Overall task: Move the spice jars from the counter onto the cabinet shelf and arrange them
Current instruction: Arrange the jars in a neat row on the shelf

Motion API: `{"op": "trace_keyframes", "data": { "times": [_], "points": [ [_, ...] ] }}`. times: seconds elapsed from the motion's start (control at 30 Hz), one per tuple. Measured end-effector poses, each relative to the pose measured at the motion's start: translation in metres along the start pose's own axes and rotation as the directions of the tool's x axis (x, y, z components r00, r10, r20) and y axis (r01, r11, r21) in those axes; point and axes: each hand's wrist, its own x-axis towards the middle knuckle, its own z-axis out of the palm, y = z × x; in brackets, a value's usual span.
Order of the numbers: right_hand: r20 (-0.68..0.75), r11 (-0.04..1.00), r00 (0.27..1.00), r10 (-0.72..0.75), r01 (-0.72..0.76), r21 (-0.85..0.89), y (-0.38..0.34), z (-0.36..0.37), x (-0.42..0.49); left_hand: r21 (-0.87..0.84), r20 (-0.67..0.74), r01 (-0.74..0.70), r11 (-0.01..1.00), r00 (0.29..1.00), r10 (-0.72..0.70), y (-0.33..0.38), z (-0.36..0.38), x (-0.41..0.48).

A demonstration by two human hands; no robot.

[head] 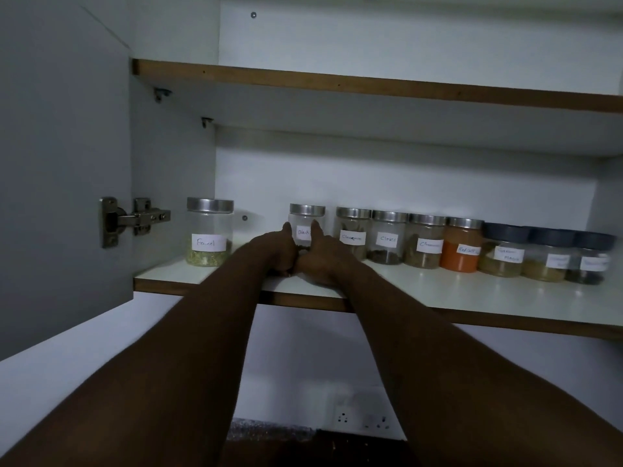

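A row of labelled spice jars stands on the white cabinet shelf point(438, 293). The "Fennel" jar point(209, 230) stands apart at the left. My left hand point(274, 252) and my right hand point(323, 262) meet at the base of the steel-lidded "Black" jar point(306, 217); both thumbs point up against its front and the fingers curl round its lower part. Right of it, side by side, are the cinnamon jar point(352, 230), the cloves jar point(387, 237), another brown-filled jar point(426, 242) and the orange red chilli jar point(463, 246). Three dark-lidded jars point(546, 256) end the row.
The grey cabinet door point(64, 163) hangs open at the left on its metal hinge point(135, 217). An upper shelf point(337, 82) runs above the jars. There is a gap between the fennel jar and the held jar. A wall socket point(360, 421) is below the cabinet.
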Motion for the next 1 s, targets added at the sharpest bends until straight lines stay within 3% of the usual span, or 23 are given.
{"op": "trace_keyframes", "data": {
  "times": [0.17, 0.43, 0.63, 0.73, 0.83, 0.93, 1.0],
  "points": [
    [-0.073, 0.998, 0.996, 0.059, -0.058, 0.022, 0.006, 0.003, 0.008, 0.079, 0.065, -0.077, 0.994, 0.995, 0.072, 0.004, 0.003, 0.019],
    [-0.128, 0.997, 0.989, 0.071, -0.075, -0.027, 0.004, 0.007, 0.008, 0.130, 0.044, -0.094, 0.987, 0.995, 0.089, 0.001, 0.007, 0.029],
    [-0.223, 0.998, 0.974, -0.035, 0.022, -0.063, 0.003, 0.009, -0.003, 0.038, -0.144, 0.005, 0.999, 0.990, 0.001, 0.002, 0.011, 0.002],
    [-0.181, 0.993, 0.981, -0.074, 0.056, -0.101, -0.006, 0.007, -0.009, 0.012, -0.250, 0.014, 1.000, 0.968, -0.010, -0.003, 0.008, -0.028],
    [-0.112, 0.994, 0.993, -0.037, 0.025, -0.104, -0.016, 0.008, -0.012, -0.197, -0.444, 0.061, 0.979, 0.884, -0.144, -0.015, 0.008, -0.057],
    [-0.071, 0.996, 0.995, -0.070, 0.066, -0.061, -0.034, 0.013, -0.018, -0.372, -0.632, 0.087, 0.924, 0.705, -0.320, -0.035, 0.005, -0.089],
    [-0.048, 0.993, 0.993, -0.107, 0.109, 0.045, -0.049, 0.021, -0.022, -0.456, -0.686, 0.081, 0.886, 0.602, -0.408, -0.053, -0.001, -0.101]
  ]
}}
